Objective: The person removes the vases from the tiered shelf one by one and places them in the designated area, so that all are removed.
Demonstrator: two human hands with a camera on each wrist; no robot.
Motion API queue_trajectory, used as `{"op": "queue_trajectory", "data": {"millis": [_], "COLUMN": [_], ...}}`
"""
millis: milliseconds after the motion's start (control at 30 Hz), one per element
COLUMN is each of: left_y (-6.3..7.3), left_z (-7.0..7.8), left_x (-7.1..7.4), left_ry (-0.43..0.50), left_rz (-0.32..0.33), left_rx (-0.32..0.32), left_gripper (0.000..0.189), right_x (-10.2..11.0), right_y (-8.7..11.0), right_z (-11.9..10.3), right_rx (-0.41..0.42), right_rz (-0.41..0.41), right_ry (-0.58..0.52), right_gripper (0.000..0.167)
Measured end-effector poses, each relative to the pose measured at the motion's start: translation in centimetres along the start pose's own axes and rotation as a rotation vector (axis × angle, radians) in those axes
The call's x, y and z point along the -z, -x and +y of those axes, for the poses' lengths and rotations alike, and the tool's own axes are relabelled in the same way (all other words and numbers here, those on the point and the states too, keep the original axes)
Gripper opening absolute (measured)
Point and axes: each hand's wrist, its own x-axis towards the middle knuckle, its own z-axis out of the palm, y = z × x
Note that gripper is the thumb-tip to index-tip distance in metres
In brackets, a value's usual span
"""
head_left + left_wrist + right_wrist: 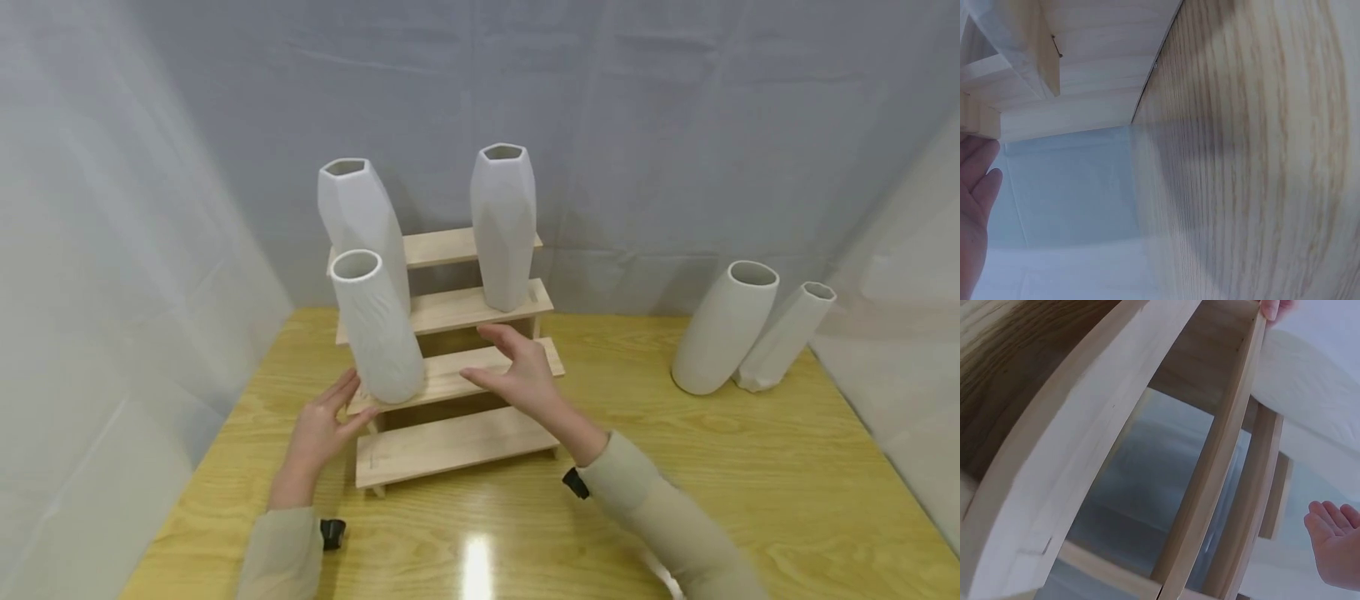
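Two relaxed, unclenched hands (pixel 321 427) (pixel 527 377) flank the textured white vase (pixel 381 337) on the tiered wooden rack (pixel 457 443)

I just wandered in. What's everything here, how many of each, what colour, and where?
Table: 1, yellow-brown, under the stand
Four-step stand: 1, pale wood, on the table
Textured vase: 1, white, left part of the second step up
Faceted vases: 2, white, higher on the stand, one left, one right; the left one's base is partly hidden
Round-mouthed vase: 1, white, table's right side
Slim vase: 1, white, just right of the round-mouthed one
Cloth: count unclear, grey to whitish, behind and beside the table
Black wrist pieces: 2, black, one at each cuff
Sleeves: 2, beige, on the forearms
Left hand: 1, bare, at the second step's left end
Right hand: 1, bare, right of the textured vase
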Motion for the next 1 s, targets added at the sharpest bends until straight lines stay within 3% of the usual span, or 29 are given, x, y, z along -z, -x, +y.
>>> {"op": "queue_trajectory", "data": {"millis": [133, 367, 1000], "left_y": [0.0, 0.0, 0.0], "left_z": [-0.1, -0.4, -0.5], "left_x": [0.0, -0.1, 0.0], "left_ry": [-0.001, 0.005, 0.014], "left_rz": [0.007, 0.018, 0.02], "left_rx": [-0.014, -0.03, -0.053], "left_gripper": [0.061, 0.06, 0.06], "right_x": [-1.6, -3.5, -6.6], "right_y": [-0.7, -1.8, -4.0], "right_z": [2.0, 1.8, 1.4], "right_rx": [-0.005, -0.021, -0.047], "right_rz": [-0.013, -0.049, -0.095], "right_ry": [-0.026, -0.075, -0.07], "right_gripper": [0.056, 0.059, 0.067]}}
